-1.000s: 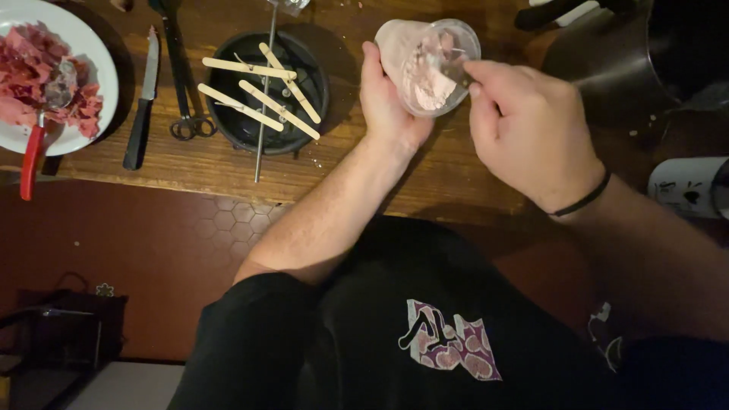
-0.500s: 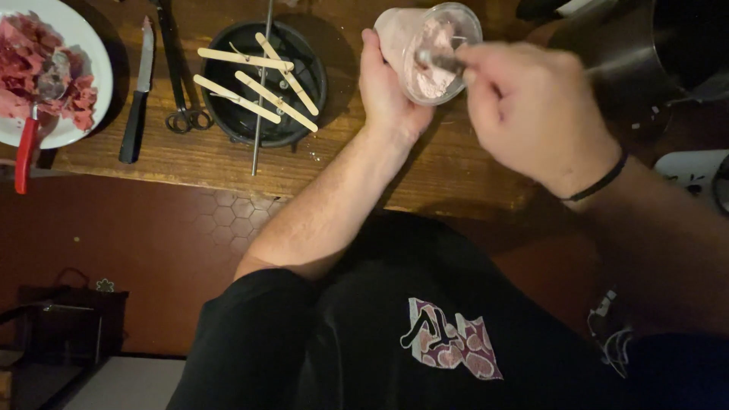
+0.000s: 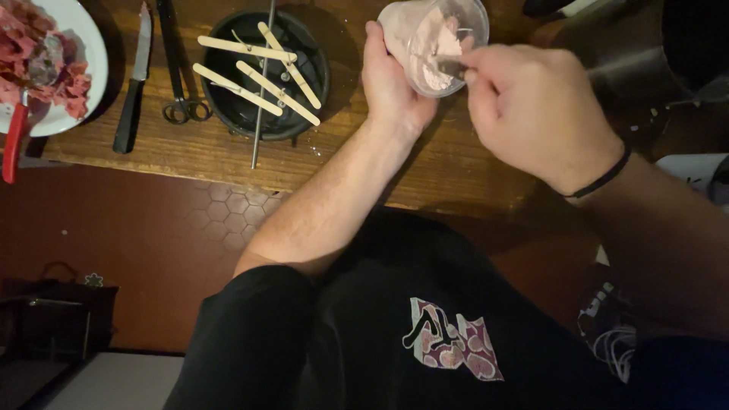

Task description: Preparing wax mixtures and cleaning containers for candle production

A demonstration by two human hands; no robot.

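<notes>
My left hand (image 3: 391,83) grips a clear plastic cup (image 3: 433,42), tilted on its side over the wooden table (image 3: 425,163). The cup holds a pale pink, crumbly mass. My right hand (image 3: 531,106) pinches a thin metal tool (image 3: 448,64) whose tip is inside the cup's mouth, in the pink mass. A black band circles my right wrist.
A black round dish (image 3: 266,76) carries several wooden sticks and a thin metal rod. Scissors (image 3: 178,68) and a black-handled knife (image 3: 130,83) lie to its left. A white plate (image 3: 72,114) with red scraps and a red-handled tool sits far left. A dark metal pot (image 3: 653,53) stands right.
My right hand has worked the metal tool about inside the cup, first pulling right, then coming back to the mouth. The view has shifted slightly; the cup stays in my left hand.
</notes>
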